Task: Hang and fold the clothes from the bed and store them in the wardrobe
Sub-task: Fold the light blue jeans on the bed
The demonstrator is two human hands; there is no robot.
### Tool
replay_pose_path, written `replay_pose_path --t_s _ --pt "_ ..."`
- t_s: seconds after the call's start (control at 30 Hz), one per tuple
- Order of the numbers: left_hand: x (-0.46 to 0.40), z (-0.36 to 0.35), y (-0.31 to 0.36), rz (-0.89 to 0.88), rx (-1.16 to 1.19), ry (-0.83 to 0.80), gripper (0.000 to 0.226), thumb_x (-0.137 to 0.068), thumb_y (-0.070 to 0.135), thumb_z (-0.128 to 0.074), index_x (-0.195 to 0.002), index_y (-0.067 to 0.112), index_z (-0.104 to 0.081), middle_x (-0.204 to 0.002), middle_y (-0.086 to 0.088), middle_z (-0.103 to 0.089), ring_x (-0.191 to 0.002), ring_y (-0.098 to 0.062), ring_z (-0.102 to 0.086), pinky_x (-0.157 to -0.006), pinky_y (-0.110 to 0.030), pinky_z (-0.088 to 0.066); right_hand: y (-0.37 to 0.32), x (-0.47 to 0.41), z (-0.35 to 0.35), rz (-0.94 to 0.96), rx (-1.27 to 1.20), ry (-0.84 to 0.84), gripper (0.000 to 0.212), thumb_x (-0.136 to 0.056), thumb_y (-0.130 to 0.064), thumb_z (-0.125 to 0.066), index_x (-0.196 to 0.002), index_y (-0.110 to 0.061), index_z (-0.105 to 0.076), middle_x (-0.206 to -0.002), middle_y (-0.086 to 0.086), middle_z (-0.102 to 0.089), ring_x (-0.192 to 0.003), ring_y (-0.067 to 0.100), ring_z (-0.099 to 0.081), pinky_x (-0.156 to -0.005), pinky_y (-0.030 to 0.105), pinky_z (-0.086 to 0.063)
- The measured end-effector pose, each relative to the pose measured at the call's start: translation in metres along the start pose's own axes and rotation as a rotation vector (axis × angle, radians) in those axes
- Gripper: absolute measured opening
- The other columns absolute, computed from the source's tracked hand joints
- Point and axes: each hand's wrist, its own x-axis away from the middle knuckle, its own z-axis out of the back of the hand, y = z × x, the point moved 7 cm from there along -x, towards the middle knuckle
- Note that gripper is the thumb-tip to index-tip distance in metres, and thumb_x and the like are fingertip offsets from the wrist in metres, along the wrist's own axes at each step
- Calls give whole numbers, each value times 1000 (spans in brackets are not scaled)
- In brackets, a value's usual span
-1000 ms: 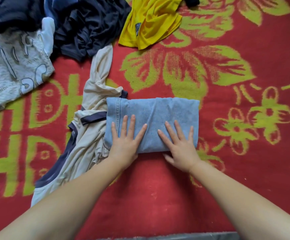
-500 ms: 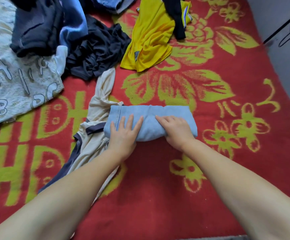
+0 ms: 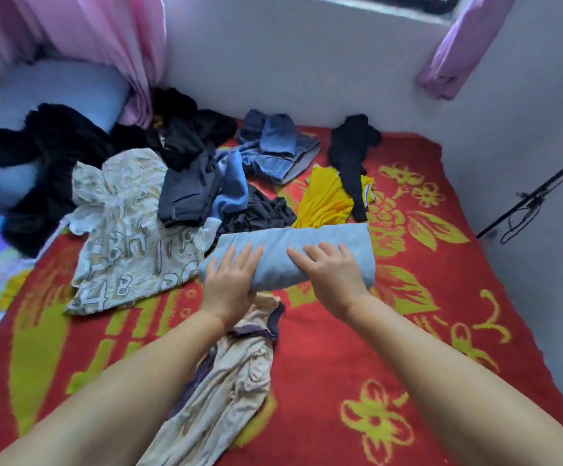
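A folded light-blue denim garment (image 3: 280, 250) is held up off the red and yellow bed cover (image 3: 407, 331). My left hand (image 3: 229, 284) grips its left end from below and on top. My right hand (image 3: 330, 274) holds its right half, fingers curled over the top. A beige garment with dark trim (image 3: 229, 381) lies crumpled under my left forearm. Behind are a patterned grey-white shirt (image 3: 128, 230), a yellow shirt (image 3: 327, 200), blue jeans (image 3: 273, 149) and several dark clothes (image 3: 186, 186).
A white wall (image 3: 307, 62) runs behind the bed and along the right. Pink curtains (image 3: 125, 45) hang at the back left and a purple one (image 3: 454, 52) at the upper right. A blue pillow (image 3: 38, 105) lies far left. A dark rod with cord (image 3: 528, 200) leans at the right wall.
Both hands went from pressing flat on the folded denim to gripping it and lifting it off the bed. My view has tilted up, showing the wall and curtains.
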Motion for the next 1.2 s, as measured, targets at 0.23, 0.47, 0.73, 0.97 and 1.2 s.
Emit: replay_pose_path --t_s 0.23,0.47,0.73,0.97,1.2 --pt "67 118 -71 195 -98 168 61 -95 24 -47 -151 28 -23 -155 4 -29 -139 -20 -30 -113 -46 -21 -88 -30 94 247 -62 171 58 -73 -9 -70 -129 -23 -60 -109 5 -68 -97 30 -64 -83 48 -50" --pt "224 163 -126 597 -206 233 66 -95 15 -42 -152 32 -13 -157 7 -24 -141 -20 -26 -115 -44 -17 -221 -11 129 677 -48 160 69 -91 -14 -51 -151 -30 -20 -142 2 -43 -128 28 -40 -103 45 -32" --pt "468 179 -146 1040 -247 159 71 -92 19 -46 -152 29 -10 -160 4 -15 -144 -23 -21 -116 -46 -15 -407 106 165 1144 -141 181 67 -86 -8 -53 -148 -27 -35 -135 1 -54 -123 28 -50 -95 41 -39" --pt "684 172 -120 1351 -244 159 70 -90 29 -50 -152 26 -17 -157 0 -24 -140 -24 -30 -110 -41 -26 -559 251 182 1496 -100 171 76 -86 -15 -57 -151 -30 -21 -146 -1 -42 -132 24 -40 -102 37 -29" --pt "907 167 -72 1515 -375 235 68 -38 23 -91 -104 15 -74 -89 -2 -72 -71 -24 -70 -55 -31 -56 -709 441 171 1725 -60 97 71 -93 -17 -50 -152 -33 -15 -148 -1 -39 -133 24 -39 -106 37 -32"
